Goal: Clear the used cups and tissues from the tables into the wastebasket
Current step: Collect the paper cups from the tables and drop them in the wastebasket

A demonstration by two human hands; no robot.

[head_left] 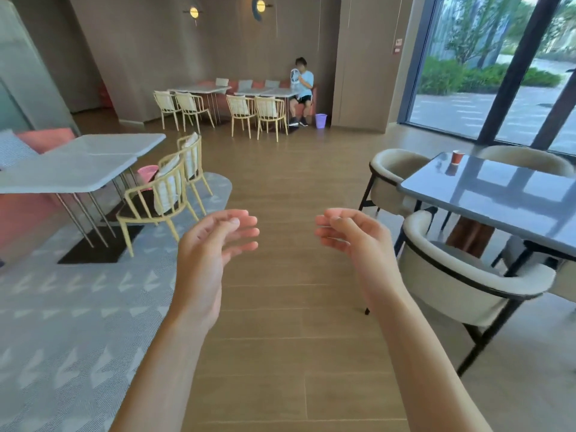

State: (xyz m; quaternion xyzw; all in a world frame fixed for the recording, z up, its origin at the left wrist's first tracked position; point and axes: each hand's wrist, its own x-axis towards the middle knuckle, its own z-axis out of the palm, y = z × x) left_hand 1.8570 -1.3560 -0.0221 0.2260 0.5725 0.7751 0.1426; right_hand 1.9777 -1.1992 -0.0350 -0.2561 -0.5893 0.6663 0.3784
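A red paper cup point(457, 157) stands upright near the far left corner of the dark glossy table point(498, 201) on the right. A pink wastebasket point(147, 173) sits on the floor behind the yellow chairs on the left, partly hidden. A purple wastebasket point(321, 121) stands far back by the wall. My left hand point(215, 254) and my right hand point(355, 241) hover over the wooden floor in the middle, palms facing each other, fingers loosely curled and apart, holding nothing. No tissues show.
Cream armchairs point(461, 275) ring the dark table. Pale marble tables point(81, 163) with yellow chairs point(162, 194) stand left on a grey carpet. A person sits at the far tables point(265, 92). A wide strip of wooden floor runs between.
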